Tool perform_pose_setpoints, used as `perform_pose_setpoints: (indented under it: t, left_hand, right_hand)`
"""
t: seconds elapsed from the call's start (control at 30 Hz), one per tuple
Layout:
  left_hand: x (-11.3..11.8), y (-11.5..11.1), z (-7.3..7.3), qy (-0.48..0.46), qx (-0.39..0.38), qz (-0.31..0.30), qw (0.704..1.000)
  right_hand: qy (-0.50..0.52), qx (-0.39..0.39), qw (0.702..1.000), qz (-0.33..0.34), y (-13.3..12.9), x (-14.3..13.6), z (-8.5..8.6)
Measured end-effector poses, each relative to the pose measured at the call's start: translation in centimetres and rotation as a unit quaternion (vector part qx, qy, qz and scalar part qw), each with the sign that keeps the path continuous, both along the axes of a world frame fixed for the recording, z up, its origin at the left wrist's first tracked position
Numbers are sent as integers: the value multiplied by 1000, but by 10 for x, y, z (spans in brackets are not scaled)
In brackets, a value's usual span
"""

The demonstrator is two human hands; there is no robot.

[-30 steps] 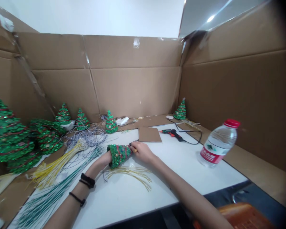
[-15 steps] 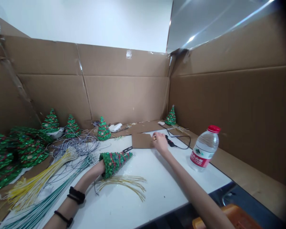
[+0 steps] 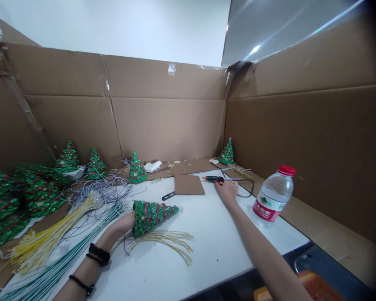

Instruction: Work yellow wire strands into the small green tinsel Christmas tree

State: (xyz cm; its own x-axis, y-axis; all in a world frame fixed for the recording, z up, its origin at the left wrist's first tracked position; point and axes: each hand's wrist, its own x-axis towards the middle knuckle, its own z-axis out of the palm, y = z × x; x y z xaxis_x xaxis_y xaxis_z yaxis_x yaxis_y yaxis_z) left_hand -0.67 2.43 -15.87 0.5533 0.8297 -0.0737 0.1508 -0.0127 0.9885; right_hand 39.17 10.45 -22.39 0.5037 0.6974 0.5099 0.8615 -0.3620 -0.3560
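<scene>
A small green tinsel Christmas tree (image 3: pixel 155 216) with red garland lies sideways over my left hand (image 3: pixel 129 220), which goes in through its open base. My fingers are hidden inside, and the hand holds the tree from within. My right hand (image 3: pixel 227 191) is closed on a black glue gun (image 3: pixel 214 179) with an orange tip that points left. Its cord loops behind my hand. Left of the gun lies a square piece of cardboard (image 3: pixel 189 185), with a small black utility knife (image 3: pixel 168 195) at its left edge. Yellowish strands (image 3: pixel 169 242) lie below the tree.
Finished-looking trees (image 3: pixel 138 169) stand along the back and left. Bundles of yellow strands (image 3: pixel 56 228) and green strands (image 3: pixel 72 255), plus tangled grey wire (image 3: pixel 100 188), cover the left side. A water bottle (image 3: pixel 274 196) stands right of my arm. An orange container (image 3: pixel 319 286) sits below.
My right hand has moved right from the cardboard's edge to the glue gun and closed on it. The left hand stays inside the tree, nearly still.
</scene>
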Motion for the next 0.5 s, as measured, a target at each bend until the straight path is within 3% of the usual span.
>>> perform_pose_setpoints:
  t: [0.1,0.2,0.33,0.5]
  left_hand:
    - [-1,1,0,14,18,-41,999]
    - [-2,1,-4,15,23,-11,1000]
    - [-4,4,-12,13,16,17,1000]
    - [-13,12,-21,54,6,36,998]
  right_hand:
    - [4,19,1000,5,-2,-1,6]
    - [19,53,997,60,-5,-14,17]
    - [87,145,959,226,-14,-50,32]
    - [69,117,901,412,-31,-100,40]
